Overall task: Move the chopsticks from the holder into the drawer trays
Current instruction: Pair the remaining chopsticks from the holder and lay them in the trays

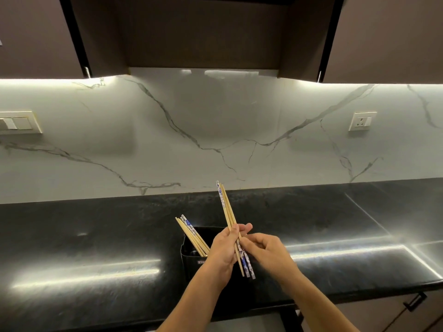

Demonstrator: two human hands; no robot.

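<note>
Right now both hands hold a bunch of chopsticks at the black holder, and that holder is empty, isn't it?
Not empty. The head view shows several leaning chopsticks standing in the black holder, against its left side. The rest holds: the left hand and right hand both grip the bunch of chopsticks at it.

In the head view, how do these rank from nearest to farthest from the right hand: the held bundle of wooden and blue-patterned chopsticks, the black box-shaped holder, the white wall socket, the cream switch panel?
1. bundle of chopsticks, pinched by the right hand itself.
2. black box-shaped holder, just to its left on the counter.
3. white wall socket, upper right wall.
4. cream switch panel, far left wall.
</note>
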